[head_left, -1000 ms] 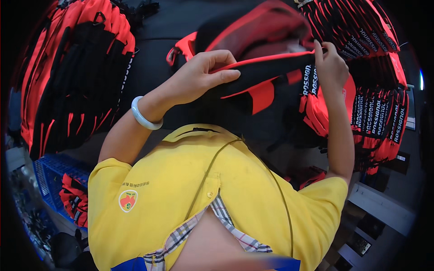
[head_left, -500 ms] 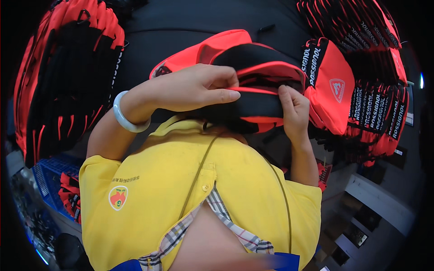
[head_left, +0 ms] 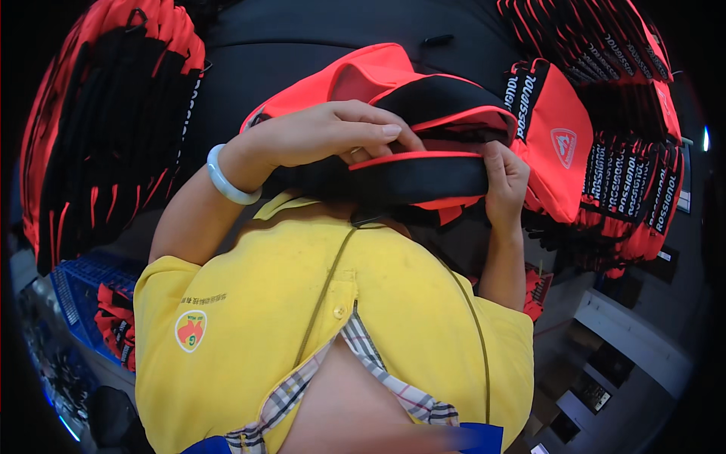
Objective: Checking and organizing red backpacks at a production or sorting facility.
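Observation:
A black and coral-red fabric bag [head_left: 423,180] lies on its side before my chest, its mouth gaping between two red-edged flaps. My right hand [head_left: 505,175] pinches the right end of the near edge, thumb on the front. At the opening's left is my left hand [head_left: 349,135], its fingers loosely bent and dipping over the near edge into the mouth. The left thumb lies off the fabric, and the lower fingers are partly hidden behind the edge. The bag's inside is dark, and I cannot make out anything in it.
A tall stack of red and black bags [head_left: 113,129] stands at the left, with more stacks [head_left: 628,174] at the right. One red bag [head_left: 560,144] leans beside my right hand. Behind, a small black piece [head_left: 439,40] rests on the dark surface [head_left: 318,45]. A blue crate [head_left: 79,303] sits low left.
My left hand has let go of the near edge and slid its fingers into the opening. The right hand, still pinching, has shifted slightly right, and the near edge is straighter.

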{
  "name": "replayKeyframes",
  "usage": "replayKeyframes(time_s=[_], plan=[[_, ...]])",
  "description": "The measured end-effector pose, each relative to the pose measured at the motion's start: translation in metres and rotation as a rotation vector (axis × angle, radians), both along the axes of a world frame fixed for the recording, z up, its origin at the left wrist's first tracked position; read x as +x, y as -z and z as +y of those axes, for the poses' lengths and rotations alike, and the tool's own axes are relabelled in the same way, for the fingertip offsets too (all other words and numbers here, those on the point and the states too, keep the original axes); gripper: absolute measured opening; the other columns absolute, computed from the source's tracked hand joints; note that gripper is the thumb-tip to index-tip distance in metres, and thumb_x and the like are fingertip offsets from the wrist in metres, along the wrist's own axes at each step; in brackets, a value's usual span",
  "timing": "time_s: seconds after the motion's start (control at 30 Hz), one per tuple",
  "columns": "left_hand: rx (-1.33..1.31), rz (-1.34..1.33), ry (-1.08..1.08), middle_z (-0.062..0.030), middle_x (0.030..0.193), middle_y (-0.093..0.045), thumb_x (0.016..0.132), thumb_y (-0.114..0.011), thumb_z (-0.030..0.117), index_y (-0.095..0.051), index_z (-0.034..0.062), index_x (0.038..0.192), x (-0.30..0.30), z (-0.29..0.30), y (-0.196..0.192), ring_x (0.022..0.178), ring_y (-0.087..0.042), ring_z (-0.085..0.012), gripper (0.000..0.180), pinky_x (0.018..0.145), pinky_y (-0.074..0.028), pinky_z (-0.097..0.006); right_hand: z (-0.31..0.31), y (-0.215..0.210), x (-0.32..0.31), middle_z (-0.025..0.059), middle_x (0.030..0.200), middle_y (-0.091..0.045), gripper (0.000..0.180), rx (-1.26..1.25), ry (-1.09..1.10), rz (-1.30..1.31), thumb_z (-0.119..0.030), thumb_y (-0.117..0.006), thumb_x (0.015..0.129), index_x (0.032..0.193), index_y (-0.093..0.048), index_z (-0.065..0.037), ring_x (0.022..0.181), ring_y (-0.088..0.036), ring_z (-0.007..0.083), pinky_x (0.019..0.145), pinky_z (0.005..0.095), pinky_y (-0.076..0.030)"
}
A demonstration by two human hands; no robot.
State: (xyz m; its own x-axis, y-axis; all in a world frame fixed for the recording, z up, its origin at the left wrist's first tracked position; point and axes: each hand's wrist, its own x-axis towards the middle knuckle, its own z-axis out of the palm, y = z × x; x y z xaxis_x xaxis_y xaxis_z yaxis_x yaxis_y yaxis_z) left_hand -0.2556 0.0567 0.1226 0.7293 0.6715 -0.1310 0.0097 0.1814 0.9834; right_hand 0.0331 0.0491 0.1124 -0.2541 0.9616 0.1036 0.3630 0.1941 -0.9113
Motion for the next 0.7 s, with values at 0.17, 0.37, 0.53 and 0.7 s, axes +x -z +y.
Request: replayKeyframes(time_s=[0.17,0.37,0.53,0.7], plan=[[-0.294,-0.063,0.009,-0.003,0.088,-0.062,0.103,-0.036,0.037,-0.059,-0.003,0.124,0.004,0.001,-0.009,0.072,-0.049,-0.0057,0.051,0.068,-0.043,-0.019,-0.003,0.012,0.012,-0.0067,0.067,-0.04,0.034,0.03,0.049,0.007,-0.019,-0.052,0.1,0.073,-0.051,0.001,0.064,-0.034,0.0032,0.055,0.0227,-0.028],[-0.109,-0.005,0.015,-0.012,0.108,-0.067,0.102,-0.043,0.027,-0.063,-0.0025,0.118,0.025,0.021,-0.018,0.104,-0.062,-0.018,0.039,0.092,-0.048,-0.029,-0.002,0.023,0.045,-0.007,0.07,-0.049,0.034,0.043,0.202,0.092,-0.022,-0.051,0.101,0.078,-0.06,0.001,0.066,-0.039,0.0003,0.057,0.0186,-0.03],[0.345,-0.287,-0.214,-0.015,0.117,-0.065,0.095,-0.05,0.004,-0.065,-0.0046,0.109,0.019,0.005,-0.028,0.113,-0.06,-0.0199,0.022,0.096,-0.046,-0.03,-0.007,0.02,0.053,-0.0043,0.07,-0.054,0.035,0.009,0.326,0.235,-0.032,-0.055,0.099,0.077,-0.06,-0.006,0.062,-0.045,0.0014,0.056,0.0183,-0.035],[0.357,-0.151,-0.534,-0.0111,0.109,-0.066,0.093,-0.054,0.008,-0.062,-0.0037,0.108,-0.015,0.007,0.008,0.104,-0.062,-0.0165,0.021,0.097,-0.045,-0.03,-0.011,0.035,0.065,-0.0037,0.068,-0.054,0.036,0.063,0.395,0.274,-0.033,-0.054,0.099,0.076,-0.058,-0.006,0.06,-0.046,0.0023,0.055,0.019,-0.036]])
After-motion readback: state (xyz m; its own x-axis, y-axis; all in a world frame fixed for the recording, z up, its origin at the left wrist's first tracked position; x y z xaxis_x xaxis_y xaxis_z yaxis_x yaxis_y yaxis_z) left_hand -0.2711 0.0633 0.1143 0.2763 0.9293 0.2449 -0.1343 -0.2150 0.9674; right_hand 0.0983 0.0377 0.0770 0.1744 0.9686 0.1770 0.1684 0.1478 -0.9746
